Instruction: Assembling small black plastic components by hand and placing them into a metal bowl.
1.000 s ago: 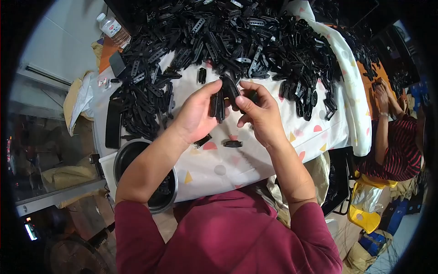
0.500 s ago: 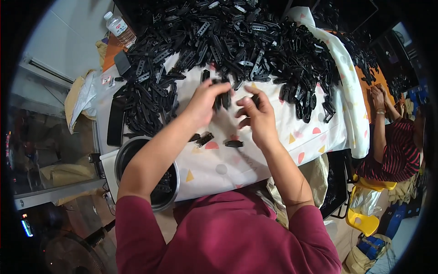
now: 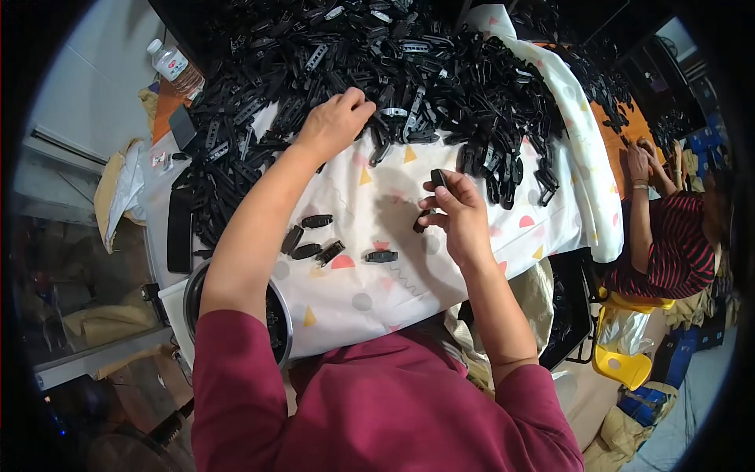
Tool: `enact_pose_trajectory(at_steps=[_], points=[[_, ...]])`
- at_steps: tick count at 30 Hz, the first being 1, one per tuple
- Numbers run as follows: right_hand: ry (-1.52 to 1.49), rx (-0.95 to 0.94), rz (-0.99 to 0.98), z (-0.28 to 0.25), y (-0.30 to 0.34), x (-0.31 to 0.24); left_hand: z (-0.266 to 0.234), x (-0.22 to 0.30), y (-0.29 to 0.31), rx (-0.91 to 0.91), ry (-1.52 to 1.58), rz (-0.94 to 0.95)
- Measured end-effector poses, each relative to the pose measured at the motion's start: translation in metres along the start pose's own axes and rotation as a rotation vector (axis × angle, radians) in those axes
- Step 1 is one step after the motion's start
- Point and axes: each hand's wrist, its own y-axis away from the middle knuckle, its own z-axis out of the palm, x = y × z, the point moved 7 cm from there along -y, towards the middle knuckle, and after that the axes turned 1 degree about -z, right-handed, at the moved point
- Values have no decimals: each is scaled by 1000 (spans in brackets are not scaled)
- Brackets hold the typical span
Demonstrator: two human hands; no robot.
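Observation:
My left hand (image 3: 334, 126) reaches to the near edge of a big heap of black elongated plastic parts (image 3: 314, 86). Its fingers are curled down; whatever they hold, if anything, is hidden. Above the cloth on the right, my right hand (image 3: 460, 216) is closed on small black oblong parts: one part (image 3: 438, 179) sticks up between thumb and forefinger, and another (image 3: 421, 222) shows at the lower fingers. On the patterned white cloth (image 3: 354, 291) between my arms lie several loose parts, among them a black one (image 3: 318, 221), an open-looking one (image 3: 331, 253) and another (image 3: 381, 256).
A black round basin (image 3: 281, 315) with parts inside stands below my left forearm. At the left are a black phone-like slab (image 3: 180, 228) and a plastic bottle (image 3: 174, 67). On the right sits a co-worker in a striped shirt (image 3: 661, 244), near a yellow chair (image 3: 617, 354).
My left hand has moved up and left to the heap, away from my right hand. More loose parts now lie on the cloth at left. The whole view has shifted slightly.

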Motion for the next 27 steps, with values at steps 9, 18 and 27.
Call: enact_pose_trajectory(at_steps=[9,18,27], points=[[-62,-13,-127,5,3,-19,-23,-10,18,-222,383,-356],[-46,22,-108,-9,22,-11,-25,29,48,-488,-4,47],[-78,-21,-109,-5,30,-14,-30,22,59,-527,753,-533]])
